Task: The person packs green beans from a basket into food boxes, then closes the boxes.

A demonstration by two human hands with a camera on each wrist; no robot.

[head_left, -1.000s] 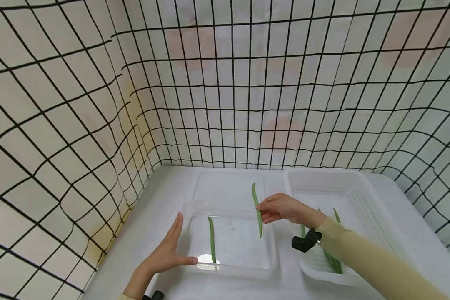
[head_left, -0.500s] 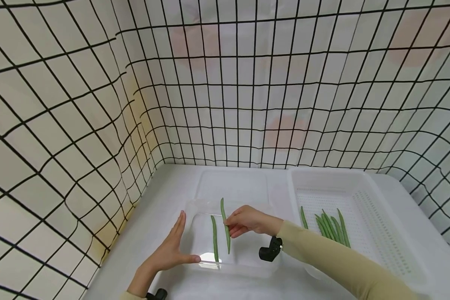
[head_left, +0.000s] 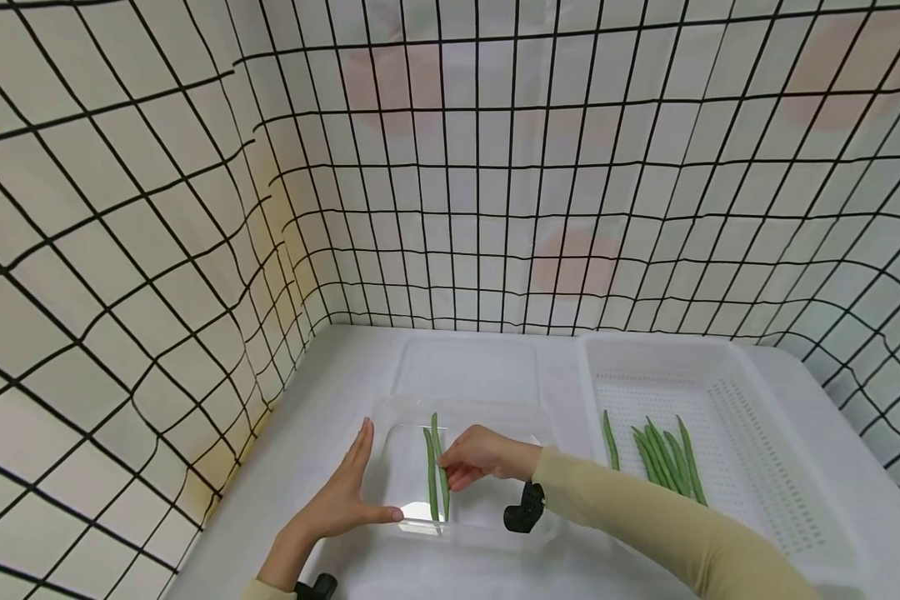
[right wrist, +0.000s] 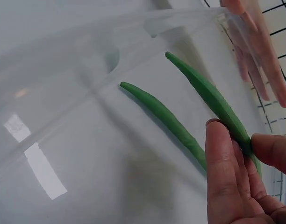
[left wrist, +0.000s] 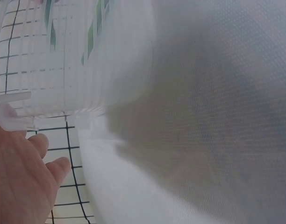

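Observation:
A clear plastic container (head_left: 487, 533) holds a green bean (head_left: 431, 475) lying lengthwise on its floor. My right hand (head_left: 480, 457) is inside the container and pinches a second green bean (right wrist: 203, 88) between thumb and fingertips, just right of the first. In the right wrist view the lying green bean (right wrist: 164, 116) is beside the held one, apart from it. My left hand (head_left: 337, 500) is at the container's left front corner, fingers straight along the left side and thumb at the front rim. In the left wrist view the container wall (left wrist: 119, 70) hides part of its fingers.
A white perforated basket (head_left: 765, 467) stands to the right with several green beans (head_left: 667, 458) in it. A flat clear lid (head_left: 468, 367) lies behind the container on the white table (head_left: 352, 375). Black netting (head_left: 525, 208) rises at the back and sides.
My right hand has carried a green bean from beside the basket leftward and down into the container, close to the other green bean. My left hand has stayed at the container's corner.

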